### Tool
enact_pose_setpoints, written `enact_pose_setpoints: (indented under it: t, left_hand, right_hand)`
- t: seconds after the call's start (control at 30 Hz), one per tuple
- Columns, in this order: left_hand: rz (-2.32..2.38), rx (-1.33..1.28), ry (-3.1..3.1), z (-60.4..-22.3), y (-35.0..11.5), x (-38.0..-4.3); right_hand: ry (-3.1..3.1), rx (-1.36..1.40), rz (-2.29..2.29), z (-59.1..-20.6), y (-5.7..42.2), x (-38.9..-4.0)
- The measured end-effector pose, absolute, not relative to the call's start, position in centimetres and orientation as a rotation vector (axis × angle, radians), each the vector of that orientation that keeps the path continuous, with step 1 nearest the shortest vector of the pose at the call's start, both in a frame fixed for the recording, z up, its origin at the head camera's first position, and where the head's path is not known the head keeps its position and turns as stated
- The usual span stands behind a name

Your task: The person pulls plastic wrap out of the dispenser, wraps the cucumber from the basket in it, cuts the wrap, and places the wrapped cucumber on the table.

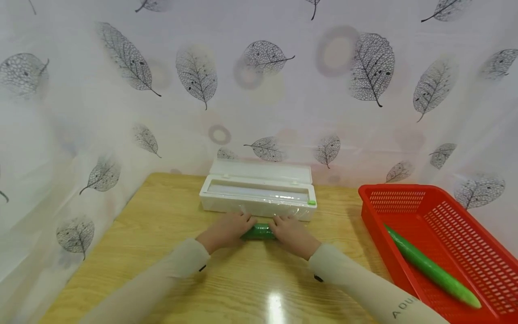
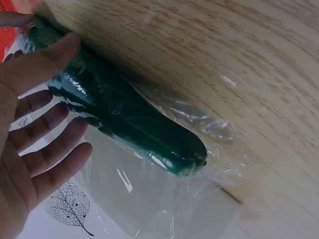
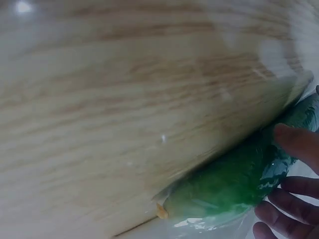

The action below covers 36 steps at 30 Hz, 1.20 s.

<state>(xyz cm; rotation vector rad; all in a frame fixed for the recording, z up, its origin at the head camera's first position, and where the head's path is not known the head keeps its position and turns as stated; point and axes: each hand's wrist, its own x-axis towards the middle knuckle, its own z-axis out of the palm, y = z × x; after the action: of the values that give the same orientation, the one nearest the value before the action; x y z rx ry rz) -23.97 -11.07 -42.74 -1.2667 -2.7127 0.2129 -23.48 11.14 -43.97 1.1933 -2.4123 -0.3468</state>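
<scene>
Left hand [image 1: 230, 229]: loosely gripping the wrapped cucumber [image 1: 260, 231], thumb over the near side, slightly spread fingers along the far side.
Right hand [image 1: 293, 235]: gripping the same piece in much the same way, thumb on top, fingers lightly bent at the far side; near the other hand, apart by a short stretch of green.
Wrapped cucumber: lying crosswise on the table [image 1: 162, 225], just in front of the box [image 1: 243, 204]; dark green and shiny, reaching past both hands, with a yellowish-brown tip [image 3: 162, 211] at the right end.
Film [image 2: 197, 119]: clear and crinkled, clinging round the wrapped cucumber and spreading past its left end; also glinting at the box's front.
Box: long and white, near the table's far edge, with the lid [image 1: 261, 171] raised at the back.
Roll [image 1: 259, 193]: pale, lying lengthwise inside the box.
Green tab [image 1: 311, 202]: at the right end of the box's front rim.
Basket [image 1: 380, 243]: red, with perforated walls, to the right.
Basket cucumber [image 1: 433, 265]: long and green, lying at a slant by the left wall.
Sleeves [image 1: 352, 270]: pale, with dark lettering on the right one.
Curtain [image 1: 283, 108]: whitish, printed with dark leaves, hanging behind the table and along its left.
</scene>
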Motion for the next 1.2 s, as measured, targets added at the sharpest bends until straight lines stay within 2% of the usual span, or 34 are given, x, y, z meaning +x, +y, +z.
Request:
enact_pose_setpoints:
  t: [0.47, 0.9, 1.2]
  left_hand:
    - [0.114, -1.293, -2.690, -43.6, -11.3, -23.8]
    - [-0.166, -1.402, -2.935, -41.6, -11.5, -21.9]
    - [-0.221, -1.311, -3.050, -41.5, -11.3, -22.0]
  right_hand:
    - [-2.502, 1.194, -0.281, -44.3, 11.1, -22.6]
    - [-2.746, 1.300, -0.164, -42.3, 11.9, -19.9]
    - [-2.806, 1.277, -0.125, -42.0, 12.0, -19.7]
